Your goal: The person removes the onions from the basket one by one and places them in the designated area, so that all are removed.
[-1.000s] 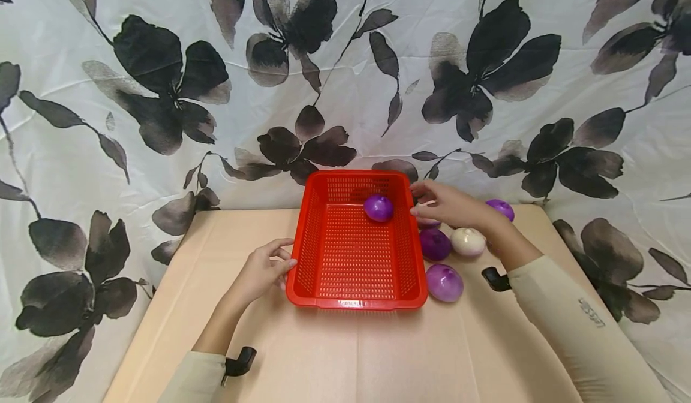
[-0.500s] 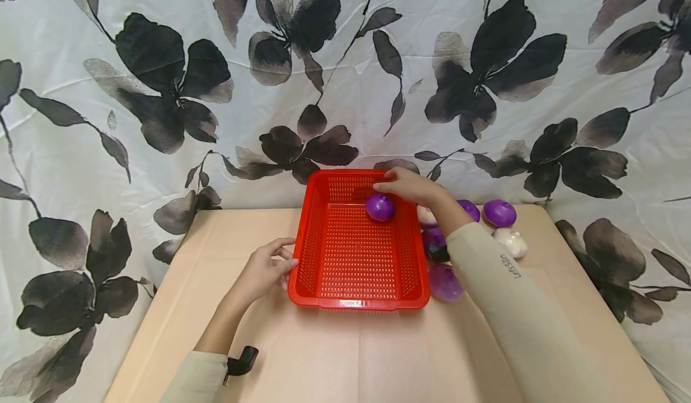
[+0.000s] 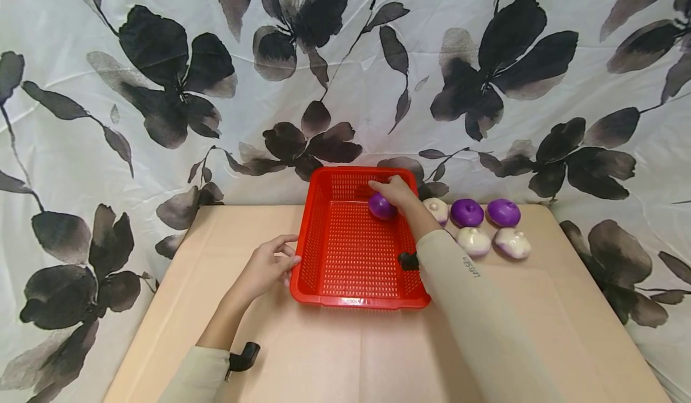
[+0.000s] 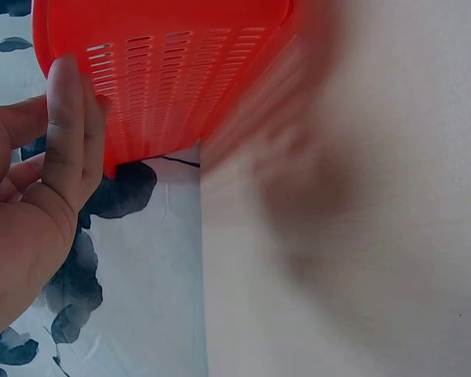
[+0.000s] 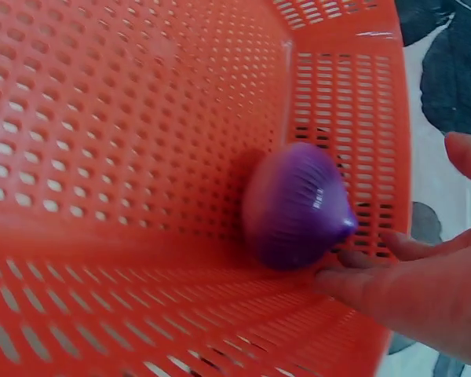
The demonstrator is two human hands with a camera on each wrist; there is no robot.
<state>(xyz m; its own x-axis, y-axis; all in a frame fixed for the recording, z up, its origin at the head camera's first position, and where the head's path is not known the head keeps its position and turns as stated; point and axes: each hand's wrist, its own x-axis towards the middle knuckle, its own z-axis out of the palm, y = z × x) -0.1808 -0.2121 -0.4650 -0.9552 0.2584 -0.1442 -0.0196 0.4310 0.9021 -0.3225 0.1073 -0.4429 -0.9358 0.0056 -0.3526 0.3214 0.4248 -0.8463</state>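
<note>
A red perforated plastic basket (image 3: 361, 302) stands on the table. In its far right part sits a shiny purple onion (image 3: 381, 206), with its pointed tip visible in the right wrist view. My right hand (image 3: 396, 192) reaches over the right rim toward this onion. In the right wrist view the fingers (image 5: 353, 283) extend beside the onion, thumb apart; whether they touch it I cannot tell. My left hand (image 3: 267, 265) is at the basket's left side. The left wrist view shows its straight fingers (image 4: 65, 118) against the basket's outer wall (image 4: 157, 20).
Right of the basket lie several more onions: purple ones such as the purple onion (image 3: 504, 213), and whitish ones such as the white onion (image 3: 512, 243). The right sleeve (image 3: 464, 295) covers part of the table (image 3: 324, 355). A floral cloth (image 3: 388, 85) hangs behind.
My right hand has moved left from outside the basket's right rim to over the onion inside. Its sleeve now hides onions beside the basket. My left hand stays put.
</note>
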